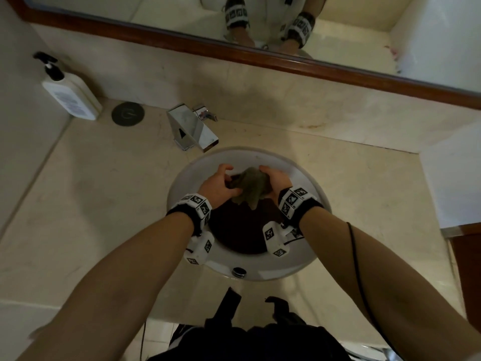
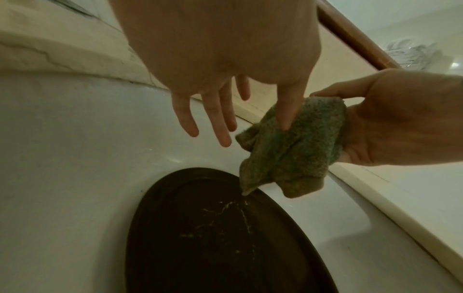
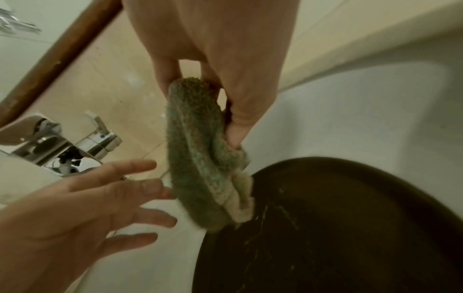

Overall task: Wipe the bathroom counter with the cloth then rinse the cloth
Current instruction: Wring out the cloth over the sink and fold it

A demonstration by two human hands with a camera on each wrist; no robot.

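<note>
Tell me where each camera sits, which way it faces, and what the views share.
Head: worn on the head, looking down at the sink; both forearms, left hand and right hand show.
Left wrist: looks along the spread fingers into the basin; thumb touches the cloth.
Right wrist: looks along the right hand gripping the cloth, toward the faucet.
All three share the cloth.

bare forearms; each wrist wears a black strap (image 1: 182, 213) with white square-patterned marker blocks (image 1: 292, 199); a thin black cable (image 1: 358, 269) trails along the right arm.
</note>
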